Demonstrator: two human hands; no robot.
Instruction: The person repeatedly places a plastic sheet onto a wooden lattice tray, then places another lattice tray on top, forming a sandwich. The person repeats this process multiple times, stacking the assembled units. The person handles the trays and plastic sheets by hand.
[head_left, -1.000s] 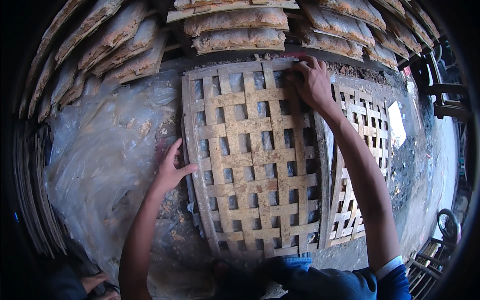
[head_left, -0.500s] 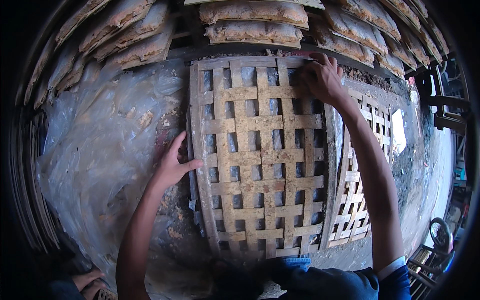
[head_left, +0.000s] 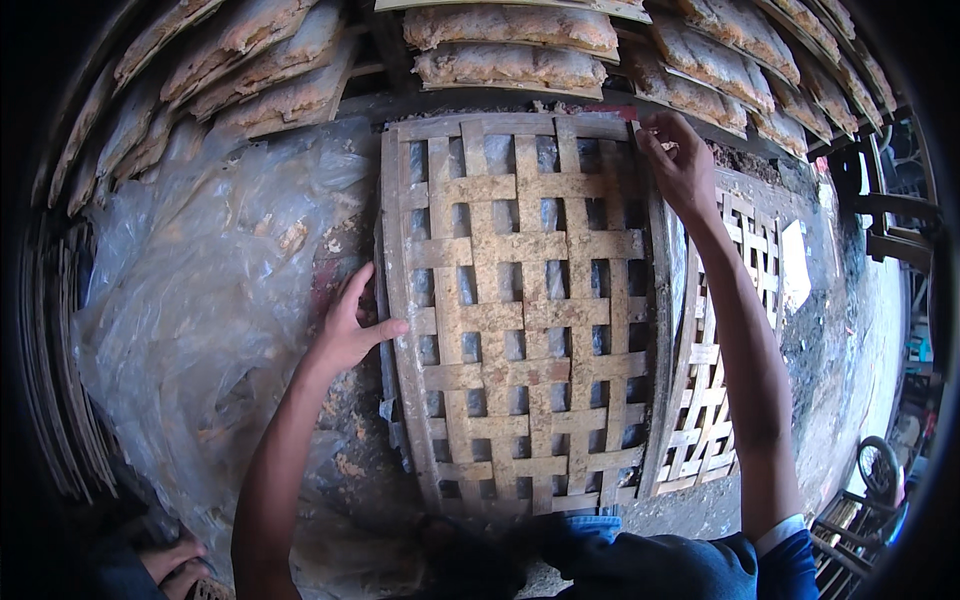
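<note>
A lattice tray of woven bamboo strips in a wooden frame point(head_left: 527, 315) lies in front of me, with clear plastic showing through its gaps. My left hand point(head_left: 348, 328) rests at the tray's left side, fingers and thumb spread, the thumb tip touching the frame. At the far right corner, my right hand point(head_left: 686, 170) has its fingers curled together just outside the frame. Something small and pale may be between those fingertips, too small to name.
Crumpled clear plastic sheeting point(head_left: 210, 320) spreads over the left. A second lattice tray point(head_left: 715, 370) lies on the right. Boards bearing crumbly orange-brown slabs point(head_left: 510, 66) are racked along the back. Another person's feet point(head_left: 180, 565) show at lower left, a wheel point(head_left: 880, 470) at lower right.
My right hand has moved right, off the tray's far edge to just outside its corner, its fingers curled. The left hand has stayed in place.
</note>
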